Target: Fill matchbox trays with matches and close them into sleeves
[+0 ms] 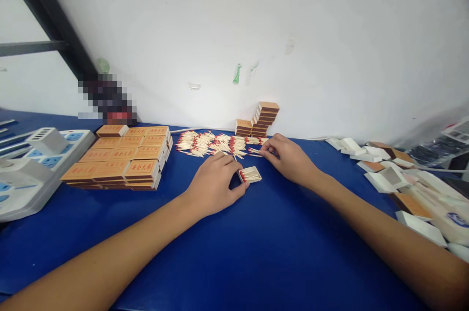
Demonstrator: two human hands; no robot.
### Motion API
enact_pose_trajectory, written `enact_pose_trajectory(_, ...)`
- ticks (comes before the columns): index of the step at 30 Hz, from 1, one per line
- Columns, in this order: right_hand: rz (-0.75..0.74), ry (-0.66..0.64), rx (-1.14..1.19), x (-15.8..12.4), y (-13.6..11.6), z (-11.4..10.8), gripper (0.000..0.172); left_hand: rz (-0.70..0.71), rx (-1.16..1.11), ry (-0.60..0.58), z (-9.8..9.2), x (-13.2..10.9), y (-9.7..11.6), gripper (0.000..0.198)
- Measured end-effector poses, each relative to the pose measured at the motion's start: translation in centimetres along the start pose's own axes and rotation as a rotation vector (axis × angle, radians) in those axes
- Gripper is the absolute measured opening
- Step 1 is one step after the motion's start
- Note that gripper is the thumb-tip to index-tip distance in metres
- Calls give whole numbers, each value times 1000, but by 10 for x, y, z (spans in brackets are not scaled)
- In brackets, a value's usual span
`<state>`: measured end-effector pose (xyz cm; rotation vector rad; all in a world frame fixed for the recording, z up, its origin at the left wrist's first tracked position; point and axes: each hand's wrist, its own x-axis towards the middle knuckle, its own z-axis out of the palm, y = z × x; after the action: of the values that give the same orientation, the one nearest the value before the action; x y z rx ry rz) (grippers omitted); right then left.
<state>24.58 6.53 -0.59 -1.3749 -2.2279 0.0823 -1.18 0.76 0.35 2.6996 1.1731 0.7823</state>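
Note:
My left hand point(216, 184) grips the left end of a small white matchbox tray point(258, 180), thumb in front and fingers behind. Several red-tipped matches point(249, 174) lie inside that tray. Just behind and to its right, my right hand point(284, 154) is closed in a pinch on a few matches point(255, 150), their red heads pointing left. Beyond both hands, a long loose pile of matches point(194, 143) spreads over the blue table point(264, 252). The pile's right end is partly hidden by my right hand.
Stacked orange matchboxes point(117, 154) stand at the left, beside white power strips point(73, 147) with plugs. A smaller matchbox stack point(266, 114) leans against the white wall point(330, 32). At the right lie scattered white trays point(390, 177), box sleeves and a plastic-wrapped pack point(445, 211).

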Motion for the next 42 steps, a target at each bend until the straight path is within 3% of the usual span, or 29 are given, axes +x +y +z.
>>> enact_pose_trajectory(18, -40, -114, 154, -10, -4, 0, 13, -16, 12, -15, -1, 0, 0, 20)
enact_pose_trajectory(22, -60, -103, 168, -18, -19, -14, 14, -21, 12, -15, -2, 0, 0, 19)
enact_pose_trajectory(28, -166, -198, 189, -27, -46, -22, 12, -11, 22, -10, -2, 1, 0, 18)
enact_pose_trajectory(35, -59, 62, 76, -8, -3, -5, 12, -9, 2, -26, 0, 0, 1, 20)
enact_pose_trajectory(42, -58, 15, 56, -4, 12, 8, 8, -9, -3, -30, -2, 0, 1, 20)
